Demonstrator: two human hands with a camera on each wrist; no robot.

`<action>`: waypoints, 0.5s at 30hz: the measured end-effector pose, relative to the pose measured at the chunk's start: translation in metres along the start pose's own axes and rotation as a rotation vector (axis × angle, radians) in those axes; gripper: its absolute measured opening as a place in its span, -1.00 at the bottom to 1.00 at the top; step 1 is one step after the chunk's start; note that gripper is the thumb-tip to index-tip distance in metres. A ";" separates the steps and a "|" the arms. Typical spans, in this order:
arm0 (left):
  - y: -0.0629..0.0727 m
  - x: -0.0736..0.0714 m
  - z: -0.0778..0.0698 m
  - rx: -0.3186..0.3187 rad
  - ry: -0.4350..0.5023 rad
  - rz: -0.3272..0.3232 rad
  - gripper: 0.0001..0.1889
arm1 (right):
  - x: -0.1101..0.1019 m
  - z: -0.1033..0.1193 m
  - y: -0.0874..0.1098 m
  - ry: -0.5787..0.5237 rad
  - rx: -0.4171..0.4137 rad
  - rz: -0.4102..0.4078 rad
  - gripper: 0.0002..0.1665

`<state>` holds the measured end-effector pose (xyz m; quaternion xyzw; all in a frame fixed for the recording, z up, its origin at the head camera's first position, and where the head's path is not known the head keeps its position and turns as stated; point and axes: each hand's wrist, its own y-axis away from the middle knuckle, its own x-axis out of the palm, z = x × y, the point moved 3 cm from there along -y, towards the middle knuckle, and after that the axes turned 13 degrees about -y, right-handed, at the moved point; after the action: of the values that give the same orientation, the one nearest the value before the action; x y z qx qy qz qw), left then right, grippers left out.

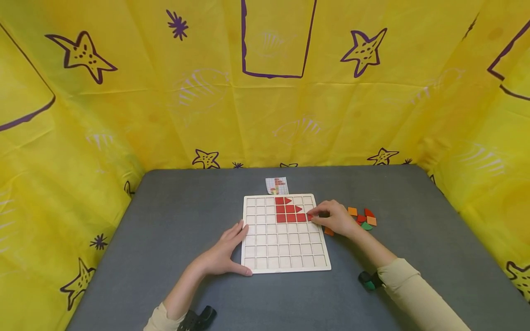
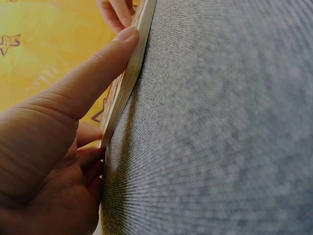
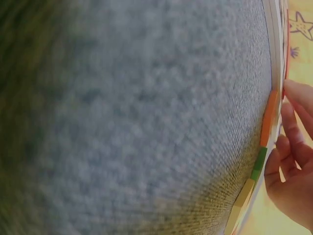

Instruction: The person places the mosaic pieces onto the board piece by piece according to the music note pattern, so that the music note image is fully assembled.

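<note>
A pale wooden grid board (image 1: 283, 250) lies on the table. Red square tiles (image 1: 281, 209) fill cells in its upper part, three rows that grow longer downward, the upper two ending in pointed red tiles (image 1: 298, 209). My left hand (image 1: 223, 250) rests spread along the board's left side, its fingers on that edge and its thumb (image 2: 105, 63) against the near left corner. At the right end of the lowest red row, my right hand (image 1: 334, 217) pinches a small red tile (image 1: 309, 217) between thumb and fingertips. Those fingertips hide most of that tile's outline.
Right of the board lies a loose group of tiles: orange squares (image 1: 371, 221), a red quarter-round (image 1: 369, 213) and a green one (image 1: 366, 226). An orange tile (image 1: 329, 231) sits by the board's right edge. Behind the board is a pattern card (image 1: 281, 184). Yellow cloth surrounds the grey table (image 1: 186, 197).
</note>
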<state>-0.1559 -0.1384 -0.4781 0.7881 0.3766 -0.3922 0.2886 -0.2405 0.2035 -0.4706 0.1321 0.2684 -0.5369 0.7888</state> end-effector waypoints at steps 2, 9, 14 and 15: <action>0.000 0.000 0.000 0.000 0.001 0.000 0.24 | 0.001 0.001 0.000 -0.003 -0.010 -0.004 -0.78; 0.000 0.000 -0.001 -0.002 -0.004 0.004 0.24 | 0.003 0.001 0.003 -0.030 0.058 -0.026 -0.73; -0.001 0.000 0.000 -0.003 -0.007 0.007 0.24 | -0.004 -0.001 0.005 -0.124 0.126 -0.077 -0.70; -0.001 0.000 0.000 -0.001 -0.006 0.004 0.24 | -0.007 -0.002 0.007 -0.134 0.136 -0.091 -0.70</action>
<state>-0.1565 -0.1380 -0.4780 0.7875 0.3745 -0.3937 0.2907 -0.2369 0.2127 -0.4686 0.1368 0.1838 -0.5966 0.7691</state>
